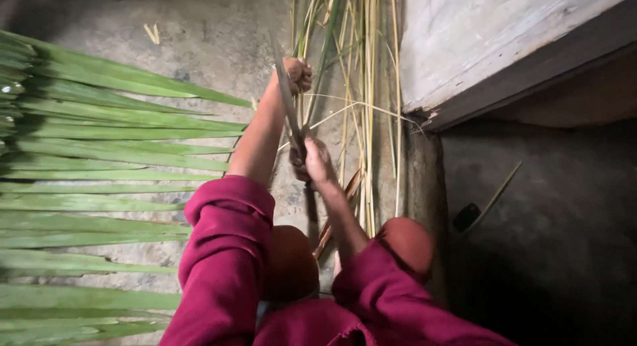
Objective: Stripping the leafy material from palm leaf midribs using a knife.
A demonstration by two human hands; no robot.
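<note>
- My left hand (pixel 298 74) had its fingers clenched around a pale leaf strip (pixel 345 110).
- My right hand (pixel 313 161) gripped the knife (pixel 289 104) by its handle.
- Green palm fronds (pixel 99 153) lay left on the floor (pixel 212 34).

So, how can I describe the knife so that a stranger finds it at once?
Start from the row of green palm leaves on the left and go right to the two hands. The knife runs between them, its handle in the right hand. It is dark and flat, unlike the pale yellow strips beside it.

A rural home's yard: bare concrete floor (pixel 212 34), palm fronds (pixel 99 160), wooden doorstep (pixel 491 47).
</note>
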